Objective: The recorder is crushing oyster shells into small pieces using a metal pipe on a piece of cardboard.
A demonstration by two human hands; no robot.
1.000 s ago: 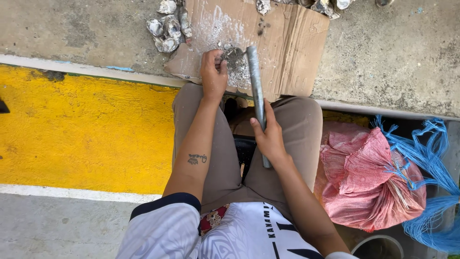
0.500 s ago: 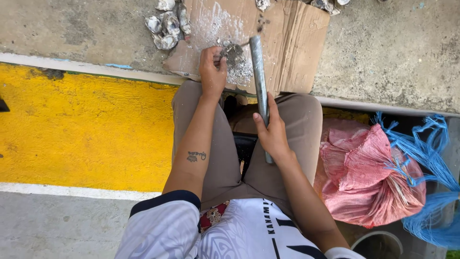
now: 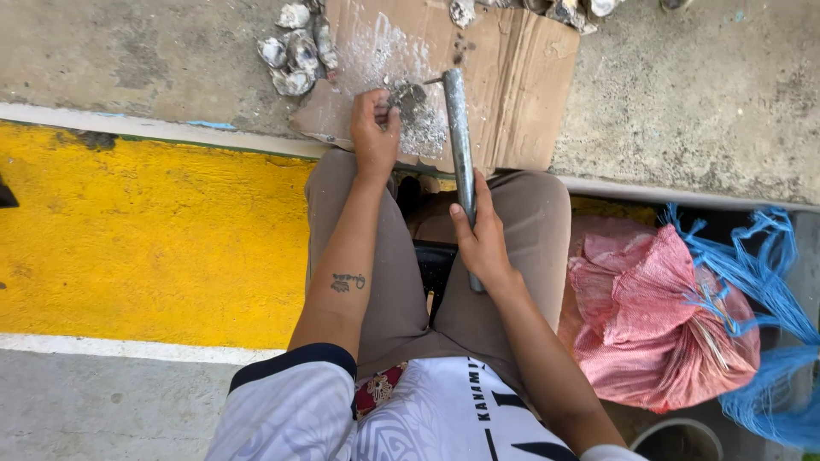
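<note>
Now our left hand (image 3: 376,137) pins a rough grey shell (image 3: 408,98) flat on the cardboard sheet (image 3: 512,94), fingers curled tight around it, much as half a second ago. Our right hand (image 3: 483,243) stays wrapped around the lower end of the grey metal bar (image 3: 459,154), whose head has swung down from twelve o'clock and now sits just beside the shell at its three o'clock, over the white grit. More shells (image 3: 295,55) lie in a heap at ten o'clock, and the pink mesh sack (image 3: 658,316) sits at our four o'clock, unmoved.
</note>
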